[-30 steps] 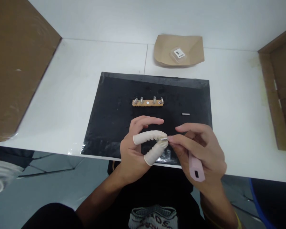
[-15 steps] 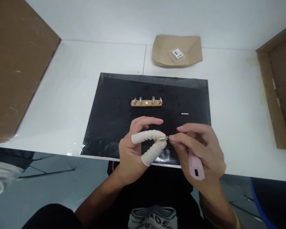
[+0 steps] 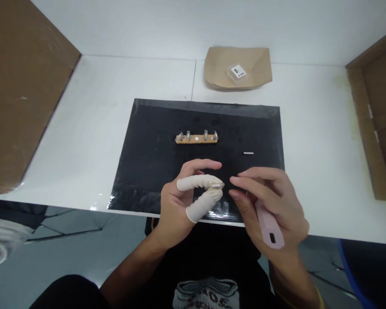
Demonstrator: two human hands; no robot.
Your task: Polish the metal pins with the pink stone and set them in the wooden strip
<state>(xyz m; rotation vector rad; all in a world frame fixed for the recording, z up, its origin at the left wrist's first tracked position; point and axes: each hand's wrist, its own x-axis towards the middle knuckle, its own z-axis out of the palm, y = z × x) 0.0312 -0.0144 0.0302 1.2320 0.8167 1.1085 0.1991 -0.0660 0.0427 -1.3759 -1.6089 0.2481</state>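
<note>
My left hand (image 3: 180, 201) wears white rubber finger cots on its thumb and index finger. Pinched between those two fingertips is a small clear piece (image 3: 217, 186) with a silvery pin-like part. My right hand (image 3: 273, 206) is just to the right of it, thumb and index finger slightly apart with nothing visible between them. Its other fingers are curled around a pale pink tool handle (image 3: 271, 227) with a dark slot in its end; the tool's other end is hidden. Beyond my hands, a short metal pin (image 3: 248, 153) lies on the black mat (image 3: 148, 159).
A narrow tan strip (image 3: 193, 139) carrying several small clear pieces lies mid-mat. Behind the mat, a brown paper tray (image 3: 257, 68) holds a clear labelled box (image 3: 237, 74). Brown cardboard panels flank the white table (image 3: 315, 141), left and right.
My right thumb and index finger have come away from the clear piece and opened a little. The pink handle has shifted slightly right and down. My left hand still holds the piece.
</note>
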